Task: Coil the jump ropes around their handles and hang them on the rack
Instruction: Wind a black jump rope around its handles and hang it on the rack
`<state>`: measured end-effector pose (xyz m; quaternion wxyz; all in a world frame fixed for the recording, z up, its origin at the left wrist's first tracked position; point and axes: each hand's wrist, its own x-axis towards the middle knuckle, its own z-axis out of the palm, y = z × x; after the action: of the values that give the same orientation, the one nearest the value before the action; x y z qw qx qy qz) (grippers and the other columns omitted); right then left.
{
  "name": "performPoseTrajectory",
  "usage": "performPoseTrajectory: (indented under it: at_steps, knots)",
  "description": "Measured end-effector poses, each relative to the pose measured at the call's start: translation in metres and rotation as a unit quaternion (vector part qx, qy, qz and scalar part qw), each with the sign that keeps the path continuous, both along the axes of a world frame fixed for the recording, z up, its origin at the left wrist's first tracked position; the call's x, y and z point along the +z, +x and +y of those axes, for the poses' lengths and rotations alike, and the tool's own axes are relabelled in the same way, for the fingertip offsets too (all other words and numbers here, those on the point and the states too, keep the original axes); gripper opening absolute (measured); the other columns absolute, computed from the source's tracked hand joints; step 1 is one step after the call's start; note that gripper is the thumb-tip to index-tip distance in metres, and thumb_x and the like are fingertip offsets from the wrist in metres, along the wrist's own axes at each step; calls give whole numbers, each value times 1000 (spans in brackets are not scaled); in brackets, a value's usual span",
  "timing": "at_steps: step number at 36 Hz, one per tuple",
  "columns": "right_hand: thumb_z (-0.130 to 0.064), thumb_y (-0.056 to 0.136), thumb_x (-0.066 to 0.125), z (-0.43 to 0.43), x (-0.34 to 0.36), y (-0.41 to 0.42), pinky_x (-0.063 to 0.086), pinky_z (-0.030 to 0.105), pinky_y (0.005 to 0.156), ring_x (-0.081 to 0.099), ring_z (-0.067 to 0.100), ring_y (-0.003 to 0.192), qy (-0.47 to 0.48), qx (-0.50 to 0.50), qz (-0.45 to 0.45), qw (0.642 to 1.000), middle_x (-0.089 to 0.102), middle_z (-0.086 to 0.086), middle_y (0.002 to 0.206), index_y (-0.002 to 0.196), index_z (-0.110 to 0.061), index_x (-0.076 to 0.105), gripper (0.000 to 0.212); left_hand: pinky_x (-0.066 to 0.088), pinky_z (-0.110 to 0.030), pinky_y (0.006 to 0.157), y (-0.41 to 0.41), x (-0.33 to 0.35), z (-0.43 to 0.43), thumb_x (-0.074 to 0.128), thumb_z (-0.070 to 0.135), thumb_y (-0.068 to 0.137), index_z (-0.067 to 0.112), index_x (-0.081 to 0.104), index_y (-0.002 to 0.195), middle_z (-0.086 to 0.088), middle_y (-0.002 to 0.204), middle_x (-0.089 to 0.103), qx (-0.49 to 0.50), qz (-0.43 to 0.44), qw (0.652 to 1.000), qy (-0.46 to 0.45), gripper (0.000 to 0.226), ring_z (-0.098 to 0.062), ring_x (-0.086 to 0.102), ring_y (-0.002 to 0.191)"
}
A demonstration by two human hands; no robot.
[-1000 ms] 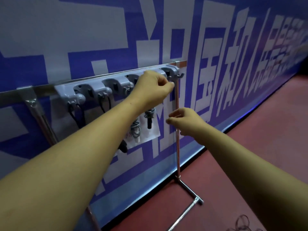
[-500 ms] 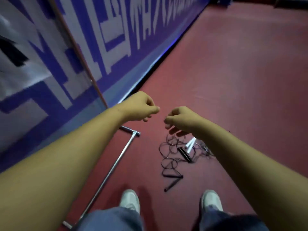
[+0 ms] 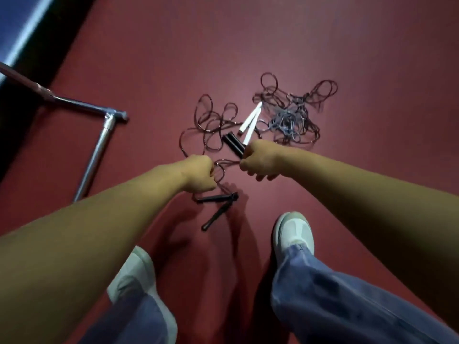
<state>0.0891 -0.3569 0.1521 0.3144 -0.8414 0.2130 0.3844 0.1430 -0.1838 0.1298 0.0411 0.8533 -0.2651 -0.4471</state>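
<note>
Right hand (image 3: 260,161) grips two black handles (image 3: 233,144); left hand (image 3: 200,173) is fisted, seemingly pinching thin cord (image 3: 219,170) (glossy loops) on the floor (image 3: 161,58).

The floor (image 3: 347,45) looks matt and smooth. The rack's foot (image 3: 99,147) is shiny metal tube. The cords (image 3: 206,120) gleam slightly; the trousers (image 3: 335,301) are blue cloth.

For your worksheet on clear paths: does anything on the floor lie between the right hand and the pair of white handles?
Nothing blocks it. The right hand is already closed on the black handles, and the white handles lie on the floor just beyond, touching them. Their cord is tangled behind them, not in front.
</note>
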Motion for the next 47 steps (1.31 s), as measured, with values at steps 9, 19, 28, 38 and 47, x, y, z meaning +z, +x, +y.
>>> performPoseTrajectory:
  at_steps: [9,19,28,38,47]
  knots:
    - [-20,90,58,-10,-96,-24,48,31,62,64,31,75,-43,47,17,998,69,15,83,92,-3,75,24,50,-42,96,-45,-122,-11,80,58,70,12,51,126,-10,132,53,-67,-22,996,55,78,-32,55,121]
    - [-16,90,61,17,-137,-46,60,43,61,73,40,85,11,-43,28,999,74,22,100,102,-5,73,20,47,-43,89,-95,-176,8,66,38,91,14,42,127,-10,128,51,-98,-186,977,40,50,-33,54,117]
    - [-26,88,65,29,-148,-61,56,39,64,69,37,98,37,-78,74,994,70,18,107,115,-6,66,33,49,-46,87,-95,-172,-1,48,23,98,8,45,119,-17,127,54,-34,-105,994,12,26,-39,56,117]
    - [-3,87,70,16,-91,-44,62,52,82,65,31,83,103,-188,-5,977,65,20,108,137,-15,40,60,42,-28,68,-51,-96,-3,51,17,98,12,56,110,-9,99,65,136,88,982,-100,14,-22,55,78]
    - [3,95,61,7,63,-20,61,53,89,65,29,84,230,-272,-62,932,68,23,98,113,-1,63,19,42,-33,53,-30,65,4,55,7,87,13,65,105,-9,77,63,242,196,926,-215,22,-21,52,58]
